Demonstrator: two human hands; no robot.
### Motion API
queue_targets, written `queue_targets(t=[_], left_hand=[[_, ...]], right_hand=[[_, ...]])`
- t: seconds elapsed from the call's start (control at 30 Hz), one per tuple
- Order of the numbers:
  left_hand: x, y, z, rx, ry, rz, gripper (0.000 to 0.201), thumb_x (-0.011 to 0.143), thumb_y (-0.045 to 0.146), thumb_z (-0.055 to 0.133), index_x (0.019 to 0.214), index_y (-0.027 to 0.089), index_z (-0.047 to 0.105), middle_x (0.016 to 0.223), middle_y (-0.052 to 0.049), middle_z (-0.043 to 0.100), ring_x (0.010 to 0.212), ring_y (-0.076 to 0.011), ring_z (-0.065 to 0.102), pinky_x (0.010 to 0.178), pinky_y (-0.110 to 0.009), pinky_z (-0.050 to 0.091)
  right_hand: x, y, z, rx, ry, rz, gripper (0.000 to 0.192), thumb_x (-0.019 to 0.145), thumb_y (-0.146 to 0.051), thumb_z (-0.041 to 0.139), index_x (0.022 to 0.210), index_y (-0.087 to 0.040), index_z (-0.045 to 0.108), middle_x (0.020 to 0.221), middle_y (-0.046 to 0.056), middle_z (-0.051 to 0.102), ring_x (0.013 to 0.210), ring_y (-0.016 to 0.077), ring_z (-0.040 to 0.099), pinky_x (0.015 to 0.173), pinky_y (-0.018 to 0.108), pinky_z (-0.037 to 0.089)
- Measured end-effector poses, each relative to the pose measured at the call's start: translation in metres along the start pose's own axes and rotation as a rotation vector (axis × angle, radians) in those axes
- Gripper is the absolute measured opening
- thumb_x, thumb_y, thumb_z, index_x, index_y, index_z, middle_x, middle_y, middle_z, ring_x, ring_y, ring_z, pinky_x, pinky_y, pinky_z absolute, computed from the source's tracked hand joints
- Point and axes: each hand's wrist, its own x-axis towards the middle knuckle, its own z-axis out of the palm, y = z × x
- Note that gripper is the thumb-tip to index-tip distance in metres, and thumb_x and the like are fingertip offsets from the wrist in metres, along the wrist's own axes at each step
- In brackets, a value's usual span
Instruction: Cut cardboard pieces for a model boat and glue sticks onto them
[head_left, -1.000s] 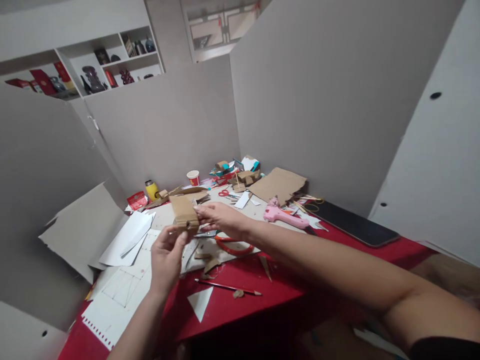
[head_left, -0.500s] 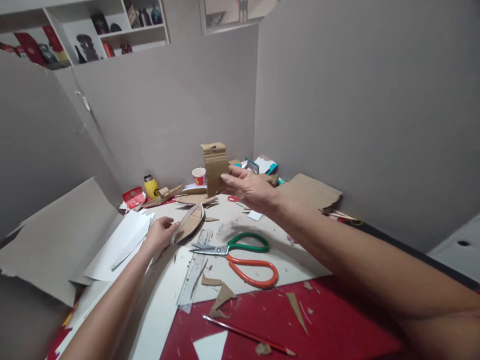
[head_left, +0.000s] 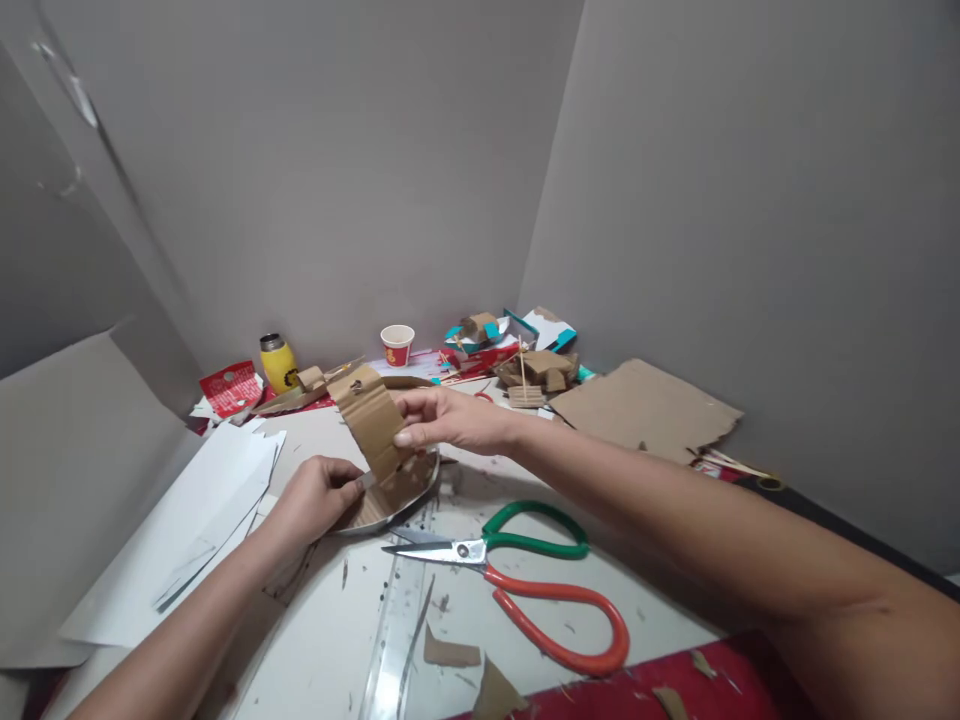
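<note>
My right hand (head_left: 461,420) pinches a folded strip of corrugated cardboard (head_left: 367,415) between thumb and fingers. The strip leans to the left, with creases and a small hole near its upper end. Its lower end is over a curved cardboard piece with a pale raised rim (head_left: 409,490), lying on the table; whether the two touch I cannot tell. My left hand (head_left: 319,500) is closed on the left side of that curved piece, fingertips at its pale edge. Just in front lie large scissors (head_left: 465,552) with one green and one orange handle, blades apart across a clear ruler (head_left: 394,620).
White paper sheets (head_left: 202,520) lie on the left. At the back stand a yellow bottle (head_left: 277,365) and a paper cup (head_left: 397,346). Cardboard pieces (head_left: 540,370) are heaped behind my right hand, beside a flat cardboard sheet (head_left: 645,410). Cardboard scraps (head_left: 451,652) litter the front.
My right hand has brought the cardboard strip down and left, tilting it from upright to over the curved piece. The view has dipped, so the wall shelf is out of sight.
</note>
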Motion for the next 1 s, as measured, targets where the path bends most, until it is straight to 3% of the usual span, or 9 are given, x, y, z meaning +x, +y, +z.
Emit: queue_targets(t=[0.27, 0.37, 0.53, 0.73, 0.83, 0.9, 1.0], left_hand=[[0.000, -0.017, 0.010, -0.118, -0.090, 0.018, 0.025, 0.074, 0.027, 0.055, 0.083, 0.015, 0.076, 0.068, -0.004, 0.071, 0.061, -0.0206, 0.059, 0.057, -0.027, 0.044], [-0.004, -0.016, 0.011, -0.118, -0.063, 0.020, 0.024, 0.075, 0.030, 0.058, 0.080, 0.016, 0.075, 0.069, -0.004, 0.071, 0.063, -0.0214, 0.060, 0.056, -0.026, 0.044], [-0.011, -0.014, 0.014, -0.071, -0.006, 0.044, 0.020, 0.073, 0.032, 0.060, 0.064, 0.018, 0.072, 0.056, -0.001, 0.066, 0.051, -0.0171, 0.053, 0.046, -0.023, 0.037], [-0.013, -0.015, 0.018, 0.056, -0.023, 0.063, 0.020, 0.077, 0.027, 0.055, 0.075, 0.020, 0.074, 0.062, -0.003, 0.070, 0.055, -0.0210, 0.060, 0.048, -0.026, 0.041], [-0.013, -0.016, 0.019, 0.035, -0.029, 0.070, 0.022, 0.077, 0.023, 0.055, 0.085, 0.021, 0.076, 0.074, -0.004, 0.074, 0.064, -0.0236, 0.066, 0.056, -0.028, 0.047], [-0.014, -0.017, 0.019, 0.025, 0.001, 0.082, 0.024, 0.076, 0.021, 0.056, 0.090, 0.022, 0.076, 0.083, -0.005, 0.076, 0.070, -0.0251, 0.068, 0.061, -0.030, 0.049], [-0.013, -0.018, 0.021, 0.046, 0.037, 0.101, 0.030, 0.075, 0.018, 0.056, 0.099, 0.022, 0.074, 0.092, -0.007, 0.076, 0.076, -0.0263, 0.069, 0.063, -0.031, 0.051]], right_hand=[[-0.008, 0.017, 0.003, 0.001, -0.047, 0.208, 0.024, 0.073, -0.025, 0.070, 0.094, -0.017, 0.062, 0.079, -0.001, 0.066, 0.060, 0.0072, 0.058, 0.049, 0.016, 0.048], [-0.009, 0.017, 0.002, -0.010, -0.040, 0.230, 0.024, 0.074, -0.026, 0.070, 0.094, -0.017, 0.062, 0.077, -0.002, 0.065, 0.057, 0.0072, 0.057, 0.047, 0.015, 0.048], [-0.011, 0.018, 0.002, -0.031, -0.001, 0.261, 0.024, 0.073, -0.026, 0.071, 0.091, -0.016, 0.059, 0.070, -0.004, 0.062, 0.052, 0.0057, 0.053, 0.042, 0.013, 0.044], [-0.017, 0.027, 0.008, -0.054, 0.049, 0.284, 0.019, 0.077, -0.030, 0.066, 0.086, -0.016, 0.056, 0.058, -0.006, 0.055, 0.044, 0.0054, 0.046, 0.039, 0.015, 0.043], [-0.020, 0.027, 0.006, -0.065, 0.048, 0.288, 0.044, 0.078, -0.028, 0.066, 0.118, -0.018, 0.051, 0.063, -0.006, 0.057, 0.045, 0.0064, 0.048, 0.041, 0.016, 0.045], [-0.021, 0.026, 0.004, -0.075, 0.033, 0.283, 0.072, 0.079, -0.027, 0.066, 0.141, -0.024, 0.030, 0.065, -0.007, 0.058, 0.046, 0.0071, 0.049, 0.042, 0.017, 0.047], [-0.023, 0.025, 0.002, -0.090, -0.003, 0.248, 0.089, 0.080, -0.027, 0.066, 0.149, -0.029, 0.009, 0.067, -0.007, 0.059, 0.048, 0.0082, 0.051, 0.045, 0.018, 0.047]])
